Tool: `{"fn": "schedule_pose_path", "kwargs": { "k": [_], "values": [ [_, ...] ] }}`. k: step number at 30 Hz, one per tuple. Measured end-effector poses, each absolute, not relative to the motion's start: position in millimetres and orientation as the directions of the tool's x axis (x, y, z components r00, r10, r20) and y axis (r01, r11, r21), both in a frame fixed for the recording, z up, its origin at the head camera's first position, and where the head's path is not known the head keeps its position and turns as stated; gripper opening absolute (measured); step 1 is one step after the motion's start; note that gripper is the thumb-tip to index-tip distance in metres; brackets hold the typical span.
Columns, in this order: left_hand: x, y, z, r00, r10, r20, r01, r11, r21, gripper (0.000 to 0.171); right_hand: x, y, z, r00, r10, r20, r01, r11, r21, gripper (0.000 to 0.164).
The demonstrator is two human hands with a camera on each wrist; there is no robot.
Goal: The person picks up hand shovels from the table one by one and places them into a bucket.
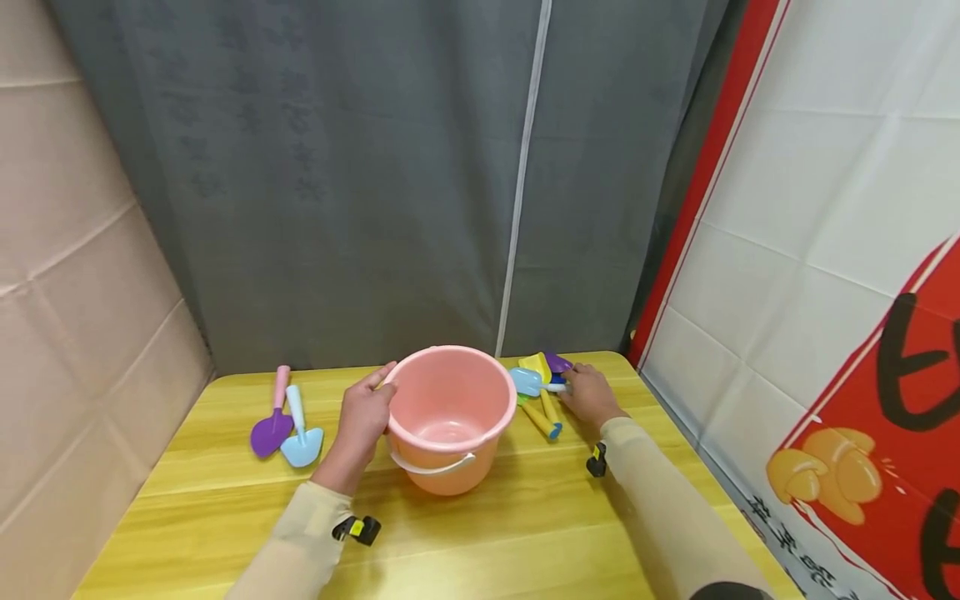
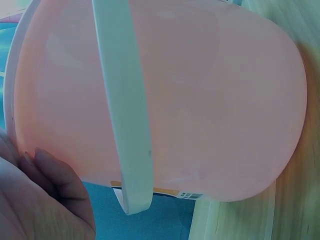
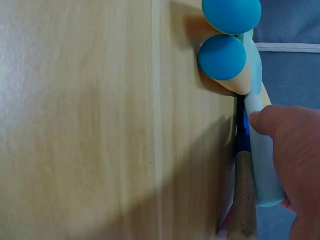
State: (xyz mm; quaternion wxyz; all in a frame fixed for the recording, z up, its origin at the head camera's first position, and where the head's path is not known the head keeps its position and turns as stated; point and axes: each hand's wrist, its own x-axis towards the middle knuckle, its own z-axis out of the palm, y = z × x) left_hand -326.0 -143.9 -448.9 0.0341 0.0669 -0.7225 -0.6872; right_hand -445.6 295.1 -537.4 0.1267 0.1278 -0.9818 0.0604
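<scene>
My left hand [image 1: 363, 417] grips the rim of a pink bucket [image 1: 453, 454] at its left side. The bucket stands upright, its white handle [image 2: 125, 100] hanging down the near side. To the right of it, my right hand [image 1: 590, 396] pinches the pale handle of a light-blue toy shovel [image 1: 527, 382] between thumb and fingers. That shovel lies over a small pile of toy tools. In the right wrist view, a brown handle with a blue collar [image 3: 245, 190] runs beside the pale shovel handle [image 3: 263, 160]. Two yellow handles with blue ends [image 3: 222, 56] show close by.
On the left of the wooden table [image 1: 465, 550] lie a purple shovel with a pink handle [image 1: 272, 433] and another light-blue shovel [image 1: 302, 447]. A yellow scoop [image 1: 536, 362] and a purple blade [image 1: 557, 362] belong to the right pile. A grey curtain [image 1: 360, 208] hangs behind.
</scene>
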Motion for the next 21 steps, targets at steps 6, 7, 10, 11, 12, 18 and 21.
{"fn": "schedule_pose_path", "kwargs": {
  "k": [6, 7, 10, 11, 12, 18, 21],
  "values": [
    [-325.9, -143.4, -449.1, -0.988, -0.151, -0.038, -0.044, 0.042, 0.998, 0.046, -448.9, 295.3, -539.9, -0.941, -0.237, 0.240, -0.263, 0.961, -0.083, 0.042],
    [-326.0, -143.1, -449.1, -0.988, -0.152, -0.037, -0.044, 0.043, 0.998, 0.046, -449.3, 295.5, -540.0, -0.942, -0.238, 0.236, -0.263, 0.961, -0.083, 0.042],
    [-326.3, -142.1, -449.3, -0.988, -0.153, -0.031, -0.038, 0.043, 0.998, 0.046, -449.8, 295.5, -540.2, -0.945, -0.237, 0.224, -0.263, 0.961, -0.091, 0.041],
    [-326.4, -141.8, -449.3, -0.988, -0.153, -0.030, -0.038, 0.043, 0.998, 0.046, -449.9, 295.6, -540.2, -0.945, -0.240, 0.221, -0.265, 0.960, -0.091, 0.041],
    [-326.7, -141.6, -449.4, -0.988, -0.152, -0.028, -0.036, 0.046, 0.998, 0.046, -449.9, 295.4, -540.3, -0.946, -0.239, 0.217, -0.264, 0.960, -0.092, 0.040],
    [-326.0, -140.6, -449.4, -0.987, -0.156, -0.026, -0.037, 0.067, 0.997, 0.047, -449.9, 294.1, -541.0, -0.945, -0.252, 0.209, -0.275, 0.957, -0.092, 0.031],
    [-325.7, -140.6, -450.0, -0.986, -0.162, -0.028, -0.040, 0.070, 0.997, 0.046, -450.5, 293.5, -541.8, -0.942, -0.259, 0.213, -0.283, 0.955, -0.093, 0.029]
  ]
}}
